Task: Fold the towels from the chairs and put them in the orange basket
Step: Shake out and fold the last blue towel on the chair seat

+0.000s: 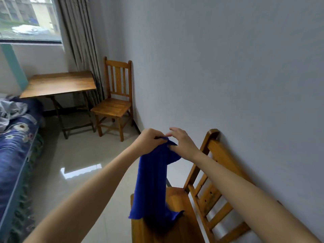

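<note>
A blue towel (152, 183) hangs in the air from both my hands, its lower edge reaching the seat of the near wooden chair (206, 195) against the wall. My left hand (150, 139) grips the towel's top edge with curled fingers. Touching it on the right, my right hand (182, 141) pinches the same edge between thumb and fingers, with the other fingers raised. A second wooden chair (114, 100) stands further back by the wall with a bare seat. No orange basket is in view.
A wooden folding table (57, 83) stands under the window beside the far chair, with a curtain (82, 41) behind. A bed with blue floral bedding (15, 146) runs along the left. Glossy tiled floor (78, 163) lies between bed and chairs.
</note>
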The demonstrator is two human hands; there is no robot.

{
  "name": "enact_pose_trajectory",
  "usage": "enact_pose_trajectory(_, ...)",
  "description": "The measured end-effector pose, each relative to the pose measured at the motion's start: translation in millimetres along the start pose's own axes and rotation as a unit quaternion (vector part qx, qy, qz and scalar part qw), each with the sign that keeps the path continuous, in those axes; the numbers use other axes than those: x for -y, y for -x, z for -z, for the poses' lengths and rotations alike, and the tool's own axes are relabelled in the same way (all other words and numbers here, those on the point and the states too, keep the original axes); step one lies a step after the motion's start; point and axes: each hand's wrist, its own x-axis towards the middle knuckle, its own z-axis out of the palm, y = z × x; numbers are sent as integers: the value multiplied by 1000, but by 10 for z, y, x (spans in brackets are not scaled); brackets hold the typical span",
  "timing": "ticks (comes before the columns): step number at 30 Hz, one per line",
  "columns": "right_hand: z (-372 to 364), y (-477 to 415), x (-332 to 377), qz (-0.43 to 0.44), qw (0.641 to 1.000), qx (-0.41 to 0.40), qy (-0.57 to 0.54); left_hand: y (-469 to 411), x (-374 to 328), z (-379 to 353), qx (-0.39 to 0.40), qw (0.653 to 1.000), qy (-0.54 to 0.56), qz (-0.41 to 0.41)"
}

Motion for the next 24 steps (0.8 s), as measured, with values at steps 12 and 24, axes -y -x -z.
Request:
enact_pose_trajectory(12,579,-400,71,-26,988,-85,-125,356,706,-255,27,984,116,136)
enact_pose_trajectory(24,775,-545,-339,-95,985,-73,-125,304,1179,96,23,980,126,152)
